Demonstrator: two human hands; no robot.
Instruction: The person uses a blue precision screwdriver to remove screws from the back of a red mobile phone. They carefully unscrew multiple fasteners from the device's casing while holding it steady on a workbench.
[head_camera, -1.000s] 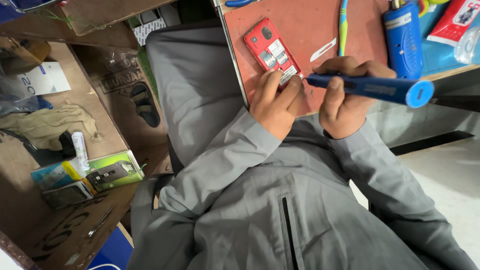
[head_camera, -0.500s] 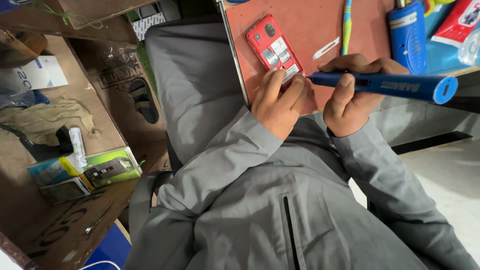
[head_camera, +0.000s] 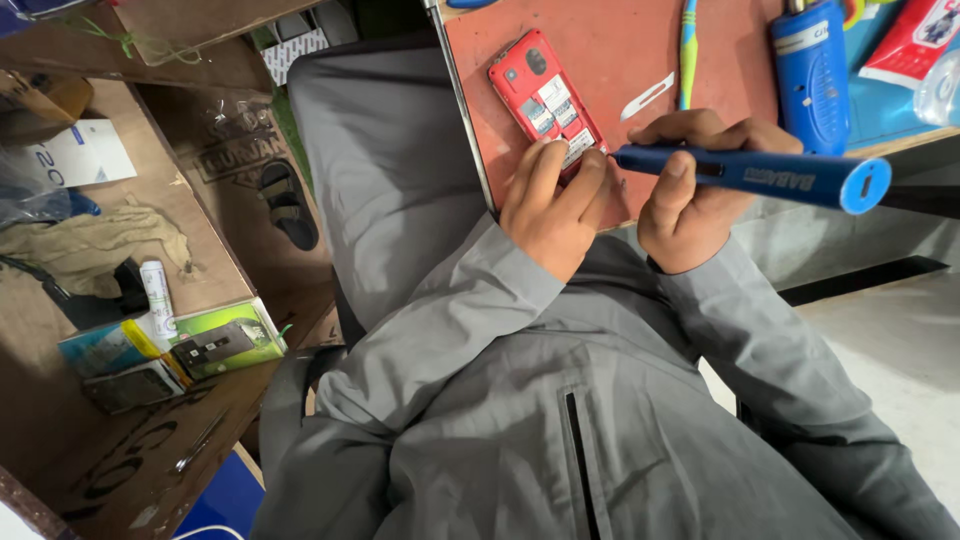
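A red phone (head_camera: 535, 95) with its back cover off lies on the reddish work mat (head_camera: 600, 40). My left hand (head_camera: 555, 205) rests on the phone's near end, fingers pressing it down. My right hand (head_camera: 700, 190) grips a blue pen-shaped electric screwdriver (head_camera: 770, 175). The screwdriver lies nearly level, and its tip meets the phone's lower edge right beside my left fingertips. Grey sleeves cover both forearms.
On the mat lie a small scalpel blade (head_camera: 645, 97) and a blue-green brush (head_camera: 688, 50). To the right stand a blue canister (head_camera: 812, 70) and a red packet (head_camera: 915, 40). A wooden shelf at left holds small boxes (head_camera: 215, 340) and a white tube (head_camera: 158, 295). A sandal (head_camera: 285, 205) lies below.
Both hands stay at the phone's near end. The screwdriver's rear end has shifted slightly to the right, and the view has moved a little.
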